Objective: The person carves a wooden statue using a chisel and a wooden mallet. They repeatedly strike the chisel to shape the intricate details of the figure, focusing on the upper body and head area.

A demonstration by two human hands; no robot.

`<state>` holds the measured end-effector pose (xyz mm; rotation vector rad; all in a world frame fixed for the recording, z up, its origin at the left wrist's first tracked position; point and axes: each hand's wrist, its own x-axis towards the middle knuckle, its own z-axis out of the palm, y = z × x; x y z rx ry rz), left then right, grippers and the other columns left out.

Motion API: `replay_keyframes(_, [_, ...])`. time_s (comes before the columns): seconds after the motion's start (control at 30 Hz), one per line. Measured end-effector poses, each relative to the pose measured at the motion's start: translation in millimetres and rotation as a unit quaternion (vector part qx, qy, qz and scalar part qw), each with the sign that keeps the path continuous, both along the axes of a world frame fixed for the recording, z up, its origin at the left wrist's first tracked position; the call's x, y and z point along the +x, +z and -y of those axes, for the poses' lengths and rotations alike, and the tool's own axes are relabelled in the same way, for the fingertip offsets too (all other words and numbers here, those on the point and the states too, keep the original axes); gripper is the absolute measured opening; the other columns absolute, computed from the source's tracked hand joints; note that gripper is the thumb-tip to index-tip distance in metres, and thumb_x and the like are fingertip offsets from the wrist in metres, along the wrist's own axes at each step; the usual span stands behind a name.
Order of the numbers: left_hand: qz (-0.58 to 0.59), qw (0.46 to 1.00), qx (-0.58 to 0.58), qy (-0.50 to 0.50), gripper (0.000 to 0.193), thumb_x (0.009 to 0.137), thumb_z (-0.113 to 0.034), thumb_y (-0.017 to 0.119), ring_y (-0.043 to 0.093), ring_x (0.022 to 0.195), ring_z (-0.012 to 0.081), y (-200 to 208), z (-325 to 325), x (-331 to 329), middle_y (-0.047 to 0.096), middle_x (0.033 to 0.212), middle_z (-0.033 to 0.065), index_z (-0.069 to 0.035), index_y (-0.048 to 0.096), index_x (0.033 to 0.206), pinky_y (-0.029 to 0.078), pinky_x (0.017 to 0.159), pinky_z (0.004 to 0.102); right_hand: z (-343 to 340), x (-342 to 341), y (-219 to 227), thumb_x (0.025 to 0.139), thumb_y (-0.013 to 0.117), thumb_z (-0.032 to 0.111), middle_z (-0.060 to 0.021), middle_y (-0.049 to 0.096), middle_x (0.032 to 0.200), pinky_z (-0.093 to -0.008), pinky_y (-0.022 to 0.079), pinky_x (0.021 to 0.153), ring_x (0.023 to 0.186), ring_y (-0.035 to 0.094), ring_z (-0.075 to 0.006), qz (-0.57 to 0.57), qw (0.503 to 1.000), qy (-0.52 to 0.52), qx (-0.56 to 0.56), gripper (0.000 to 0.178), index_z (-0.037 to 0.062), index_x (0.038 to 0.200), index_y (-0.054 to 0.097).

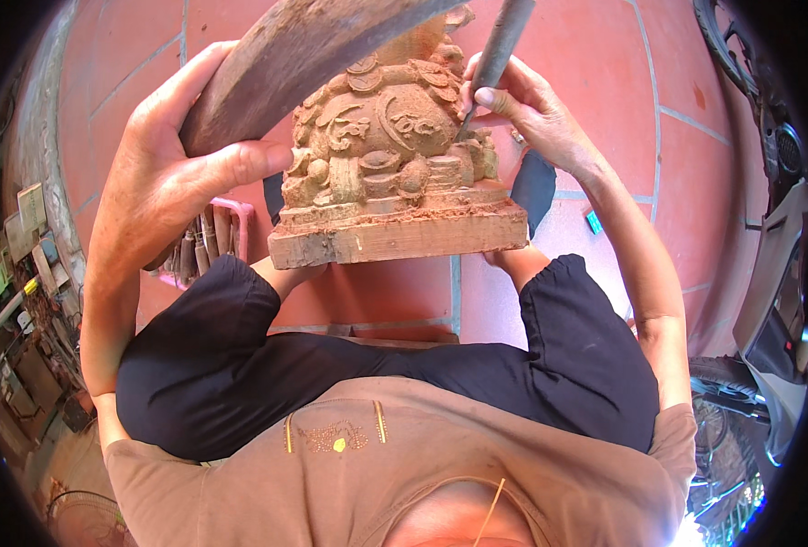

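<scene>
A reddish-brown wooden carving (pixel 390 155) with rounded ornaments on a rectangular base rests between my knees, which are in black trousers (pixel 240 365). My left hand (pixel 167 173) grips a worn wooden mallet (pixel 304 46), raised just above and left of the carving. My right hand (pixel 523 100) holds a grey metal chisel (pixel 502 41). Its tip touches the carving's upper right side.
A pink basket (pixel 231 214) with several wood-handled tools stands on the red tiled floor (pixel 605 55), behind my left hand. Cluttered boxes and tools (pixel 21 264) line the left edge. A parked motorbike (pixel 778 273) stands along the right.
</scene>
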<state>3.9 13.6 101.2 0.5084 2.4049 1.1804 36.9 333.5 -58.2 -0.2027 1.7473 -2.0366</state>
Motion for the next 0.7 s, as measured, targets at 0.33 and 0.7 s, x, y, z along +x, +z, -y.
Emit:
replay_keyframes(0.33, [0.002, 0.994, -0.105, -0.026, 0.066, 0.072, -0.005, 0.079, 0.056, 0.107, 0.0139, 2.2, -12.6, 2.1, 0.063, 0.115, 0.0098, 0.005, 0.051, 0.131, 0.043, 0.096, 0.0293, 13.3, -3.8, 12.6, 0.100, 0.057, 0.021, -0.0033, 0.060, 0.111, -0.0345, 0.052, 0.093, 0.103, 0.059, -0.0128, -0.073, 0.991, 0.071, 0.084, 0.035, 0.0056, 0.130, 0.048])
replay_keyframes(0.7, [0.002, 0.999, -0.009, 0.041, 0.061, 0.072, -0.008, 0.074, 0.056, 0.101, 0.0161, 14.2, -5.3, -6.8, 0.060, 0.109, 0.0055, 0.002, 0.054, 0.128, 0.043, 0.089, 0.0276, 12.7, -0.6, 12.5, 0.098, 0.057, 0.012, -0.0084, 0.062, 0.111, -0.0356, 0.053, 0.094, 0.103, 0.061, -0.0166, -0.158, 0.970, 0.092, 0.160, 0.033, 0.0019, 0.128, 0.048])
